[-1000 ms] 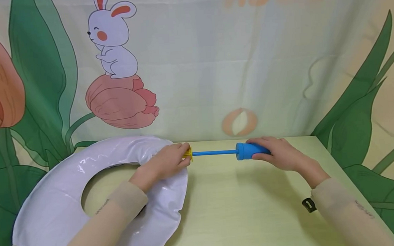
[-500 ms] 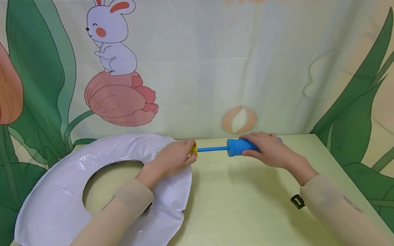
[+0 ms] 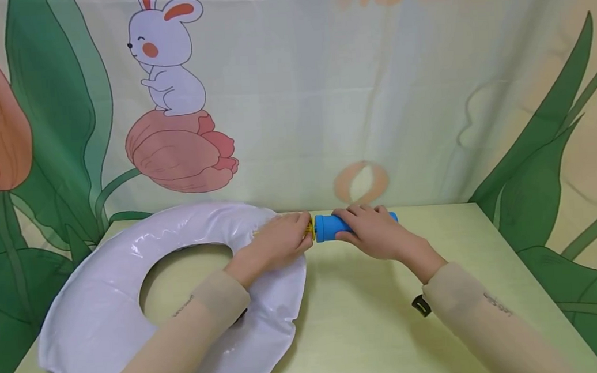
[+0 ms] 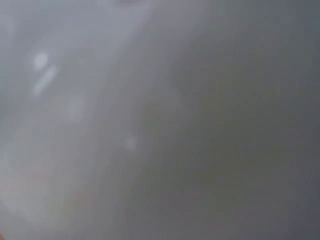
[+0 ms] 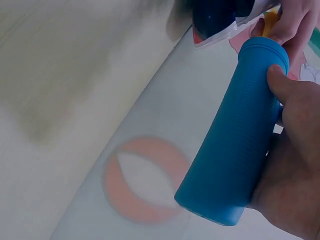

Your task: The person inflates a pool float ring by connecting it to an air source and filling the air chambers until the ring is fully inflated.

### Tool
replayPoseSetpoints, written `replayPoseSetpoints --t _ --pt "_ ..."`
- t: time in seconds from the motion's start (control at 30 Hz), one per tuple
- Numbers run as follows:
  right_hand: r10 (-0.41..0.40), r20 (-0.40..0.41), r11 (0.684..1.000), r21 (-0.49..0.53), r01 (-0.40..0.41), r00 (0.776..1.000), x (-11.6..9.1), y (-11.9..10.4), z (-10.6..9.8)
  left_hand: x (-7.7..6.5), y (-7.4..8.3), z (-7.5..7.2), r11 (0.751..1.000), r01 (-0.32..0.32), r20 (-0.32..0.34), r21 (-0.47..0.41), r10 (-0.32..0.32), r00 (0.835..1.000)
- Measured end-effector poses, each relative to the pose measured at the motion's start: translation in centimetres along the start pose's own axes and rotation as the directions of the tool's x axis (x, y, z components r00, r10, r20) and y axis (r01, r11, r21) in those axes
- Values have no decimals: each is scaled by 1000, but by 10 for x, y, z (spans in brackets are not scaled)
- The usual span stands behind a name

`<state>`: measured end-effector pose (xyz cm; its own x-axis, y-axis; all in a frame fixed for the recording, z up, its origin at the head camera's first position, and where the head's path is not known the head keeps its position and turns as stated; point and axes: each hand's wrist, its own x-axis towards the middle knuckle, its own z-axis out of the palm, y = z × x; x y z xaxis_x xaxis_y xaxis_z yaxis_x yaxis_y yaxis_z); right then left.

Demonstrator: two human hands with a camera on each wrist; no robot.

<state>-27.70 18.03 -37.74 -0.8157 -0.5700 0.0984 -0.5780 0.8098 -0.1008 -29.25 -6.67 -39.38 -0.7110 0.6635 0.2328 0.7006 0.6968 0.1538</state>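
Observation:
A hand air pump (image 3: 328, 228) lies level above the table, its blue barrel pushed up close to its yellow end piece (image 3: 312, 228). My right hand (image 3: 371, 231) grips the barrel from above. Around the yellow end piece curl the fingers of my left hand (image 3: 281, 239), over the right side of a white inflatable swim ring (image 3: 88, 299). The ring is puffy, with creases along its edge. In the right wrist view the blue barrel (image 5: 235, 135) shows at full length. My left hand hides where pump and ring meet. The left wrist view is a grey blur.
The pale yellow-green table (image 3: 350, 333) reaches back to a printed curtain (image 3: 292, 94) with a rabbit and tulips. Under my right sleeve a small black strap end (image 3: 420, 305) hangs.
My right hand has moved left with the barrel, and the blue rod between barrel and yellow piece has slid out of sight. My left hand and the ring have shifted slightly right.

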Motion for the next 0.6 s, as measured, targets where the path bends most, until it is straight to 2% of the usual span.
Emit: replayPoseSetpoints --t 0.17,0.3,0.4,0.6 --pt "47 27 998 -49 -45 999 -2 2 0 -1 -4 -1 1000 1 11 4 -1 1000" --pt "86 21 994 -75 -85 996 -11 12 3 -4 -10 -1 1000 4 29 2 -4 1000" --pt "93 6 992 -90 -92 996 -18 21 7 -9 -16 -3 1000 -2 13 7 2 1000" --pt "104 -10 992 -65 -104 995 -34 39 8 -17 -24 -8 1000 -12 20 -4 12 1000"
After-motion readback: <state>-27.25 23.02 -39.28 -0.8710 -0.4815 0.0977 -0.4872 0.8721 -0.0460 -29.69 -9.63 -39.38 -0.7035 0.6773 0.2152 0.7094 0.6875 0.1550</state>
